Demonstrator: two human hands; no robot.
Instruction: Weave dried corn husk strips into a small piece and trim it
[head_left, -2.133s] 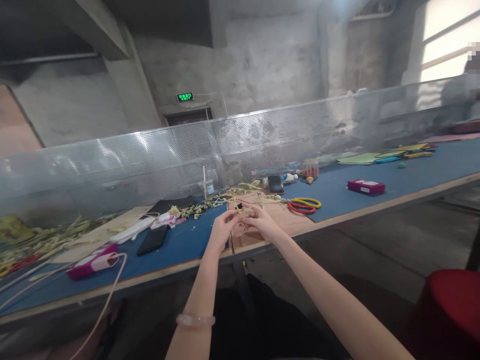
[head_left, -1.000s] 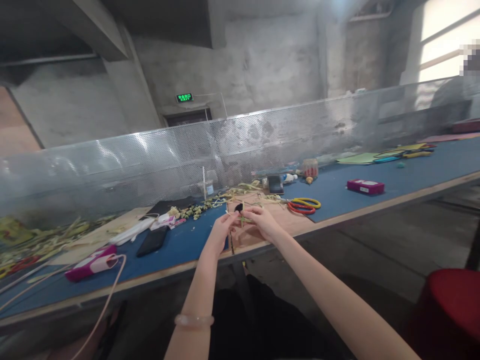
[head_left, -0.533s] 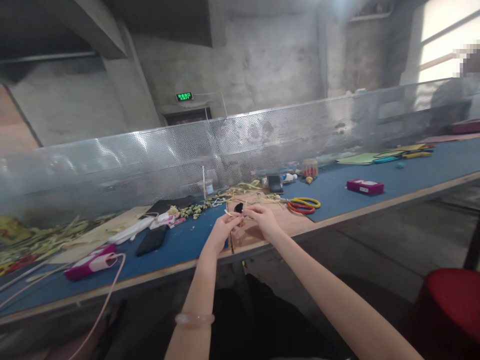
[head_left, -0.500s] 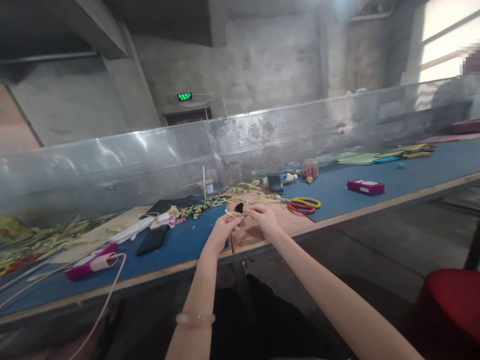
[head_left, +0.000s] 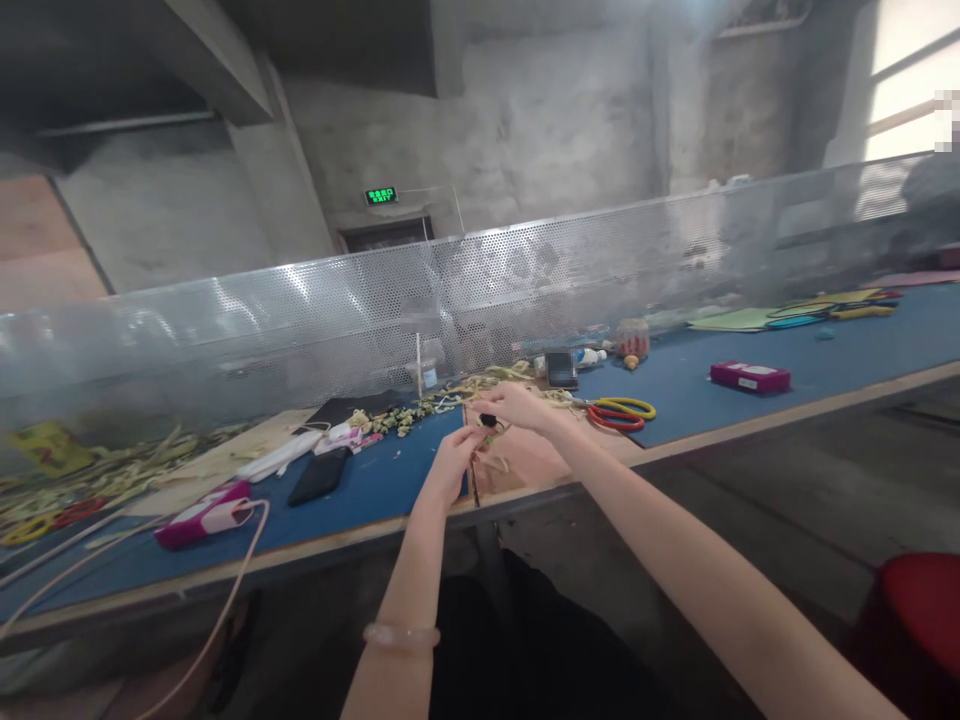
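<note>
Long blue surface (head_left: pixel 675 385) running left to right, backed by a perforated metal screen (head_left: pixel 525 280). Brown board (head_left: pixel 525 455) lying at its near edge. Right hand (head_left: pixel 521 408) raised over that board, fingertips pinched on a small black piece (head_left: pixel 487 420). Left hand (head_left: pixel 450 465) lower and nearer the body, fingers curled toward a thin pale strip (head_left: pixel 475 462) hanging below the piece; actual grip impossible to tell. Strip's long axis roughly upright, piece just up and right of the left hand. Red and yellow scissors (head_left: pixel 621 411) well to the right.

Workshop, long workbench (head_left: pixel 750 420) (scissors (head_left: pixel 621 412), scraps)
</note>
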